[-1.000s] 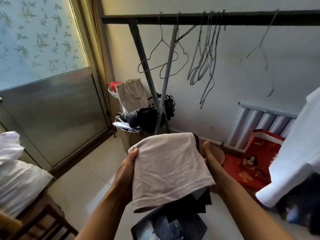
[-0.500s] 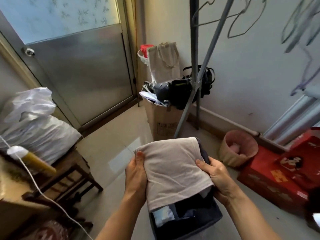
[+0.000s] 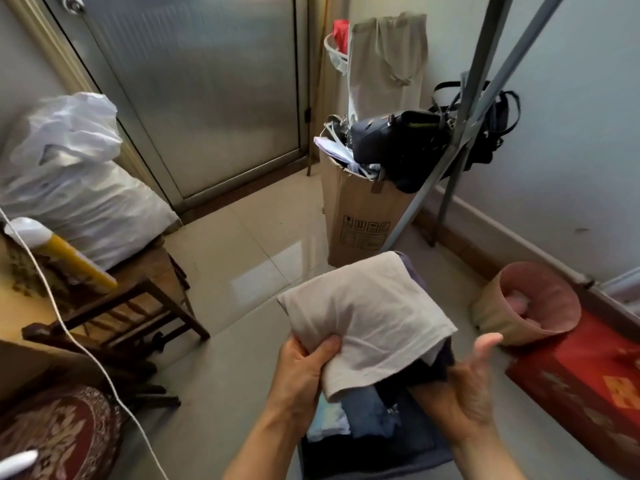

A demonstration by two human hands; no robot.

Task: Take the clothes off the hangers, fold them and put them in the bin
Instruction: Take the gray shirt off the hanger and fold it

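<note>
A folded beige garment (image 3: 367,317) hangs low over the dark bin (image 3: 415,455) at the bottom centre. My left hand (image 3: 304,372) grips the garment's near left edge. My right hand (image 3: 474,386) is off the cloth, palm up with fingers spread, just right of it above the bin. Inside the bin lie several folded clothes, blue and dark (image 3: 367,414). Two grey legs of the clothes rack (image 3: 460,133) slant down at the upper right; the hangers are out of view.
A tall cardboard box (image 3: 356,216) stuffed with bags stands behind the bin. A pink wastebasket (image 3: 526,303) and a red box (image 3: 581,382) sit to the right. At left, a wooden chair (image 3: 138,306) carries a white sack (image 3: 76,188); a white cord (image 3: 86,344) crosses there.
The view has tilted down from the rack to the floor. The garment has come lower over the bin. My right hand has let go of it and opened; the left still holds.
</note>
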